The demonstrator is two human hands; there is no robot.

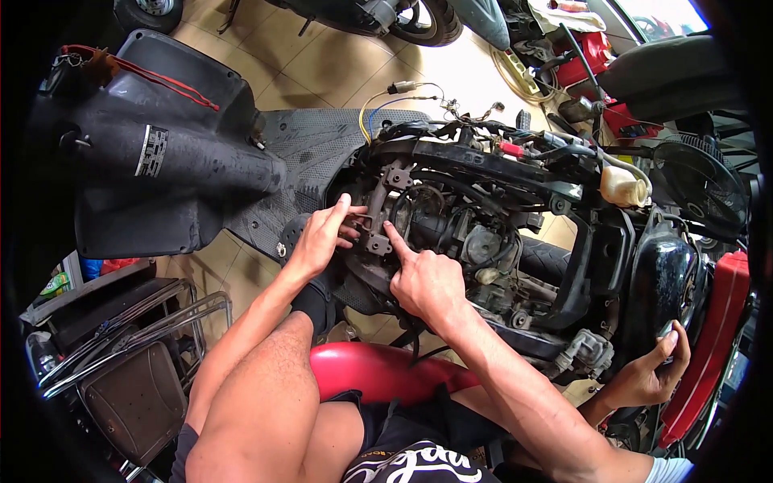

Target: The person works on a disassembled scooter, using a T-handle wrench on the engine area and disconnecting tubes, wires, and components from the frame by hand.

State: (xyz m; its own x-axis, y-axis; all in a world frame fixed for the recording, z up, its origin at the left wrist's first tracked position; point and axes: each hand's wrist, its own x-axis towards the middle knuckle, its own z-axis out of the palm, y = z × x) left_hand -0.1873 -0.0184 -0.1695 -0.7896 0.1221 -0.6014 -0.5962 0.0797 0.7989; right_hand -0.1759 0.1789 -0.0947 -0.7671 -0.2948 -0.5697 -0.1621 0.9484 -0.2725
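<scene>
A scooter frame (475,161) with its body panels off lies across the view, its engine (483,241) exposed. Both of my hands are at a dark metal cross bracket (378,201) with bolt-hole plates at its ends. My left hand (318,241) is on the bracket's left side, thumb raised and fingers loosely bent around its edge, gripping nothing that I can see. My right hand (431,283) stretches its index finger onto the bracket from the right. Its other fingers curl under, with nothing visible in them.
Another person's hand (656,366) is at the right, beside the black fuel tank (664,266). A red stool seat (378,370) is below me. Black front bodywork (177,169) stands left, folding chairs (137,386) lower left. Loose wires (403,87) stick out above the frame.
</scene>
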